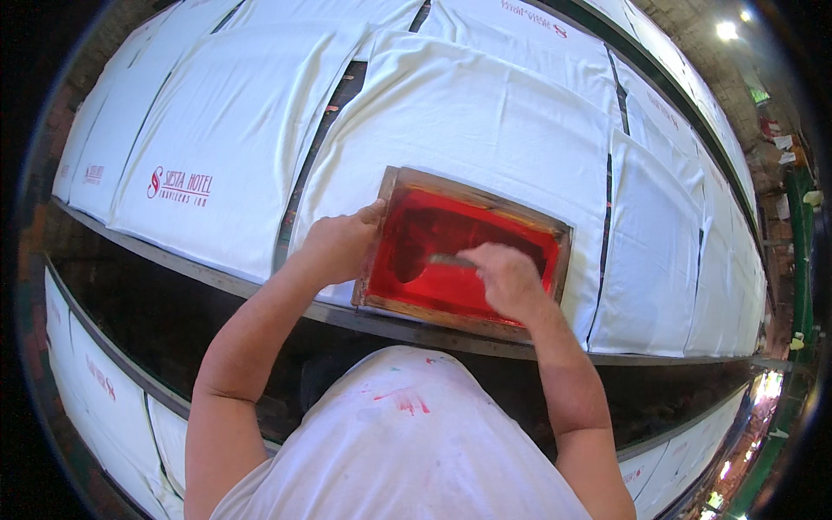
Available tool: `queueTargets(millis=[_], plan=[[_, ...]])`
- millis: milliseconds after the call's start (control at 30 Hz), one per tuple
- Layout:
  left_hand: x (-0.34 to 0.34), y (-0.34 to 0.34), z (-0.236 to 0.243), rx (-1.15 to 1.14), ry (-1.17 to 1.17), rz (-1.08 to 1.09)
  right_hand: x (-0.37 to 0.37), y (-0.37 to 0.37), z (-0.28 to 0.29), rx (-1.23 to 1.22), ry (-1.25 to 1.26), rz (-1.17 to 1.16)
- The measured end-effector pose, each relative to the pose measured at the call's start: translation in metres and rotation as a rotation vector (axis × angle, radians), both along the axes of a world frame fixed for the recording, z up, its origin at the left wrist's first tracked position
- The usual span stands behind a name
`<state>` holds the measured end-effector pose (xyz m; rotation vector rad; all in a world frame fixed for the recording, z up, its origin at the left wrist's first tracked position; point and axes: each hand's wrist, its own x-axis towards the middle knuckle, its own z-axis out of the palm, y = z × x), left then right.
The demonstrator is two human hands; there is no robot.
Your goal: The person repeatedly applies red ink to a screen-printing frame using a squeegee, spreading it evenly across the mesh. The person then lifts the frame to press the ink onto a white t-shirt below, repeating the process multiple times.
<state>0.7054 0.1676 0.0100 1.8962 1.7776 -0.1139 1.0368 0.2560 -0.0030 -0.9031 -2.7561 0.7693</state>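
Observation:
A wooden-framed printing screen (390, 227) with red ink inside lies on a white cloth (477, 104) on the long table. My left hand (338, 244) grips the frame's left side, fingers wrapped at its edge. My right hand (507, 282) is closed on a squeegee (446, 258) over the red mesh, slightly blurred by motion. Part of the squeegee is hidden by the hand.
More white cloths (217, 121) with red printed marks cover the curved-looking table top (208, 277). A second cloth-covered table (87, 347) lies behind me across a dark gap. Green metalwork (793, 260) and a bright lamp (726, 30) show at the right.

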Motion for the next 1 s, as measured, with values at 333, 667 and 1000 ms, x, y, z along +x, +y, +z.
queueTargets(millis=[333, 667, 1000], plan=[[0.012, 0.0, -0.003, -0.054, 0.037, 0.07, 0.027, -0.02, -0.028, 0.253, 0.011, -0.003], [0.02, 0.0, -0.003, -0.01, 0.097, 0.045, 0.095, 0.014, 0.001, 0.048, -0.011, -0.022], [0.025, -0.004, -0.007, 0.05, 0.106, 0.041, 0.107, 0.061, -0.017, 0.147, -0.037, -0.099]])
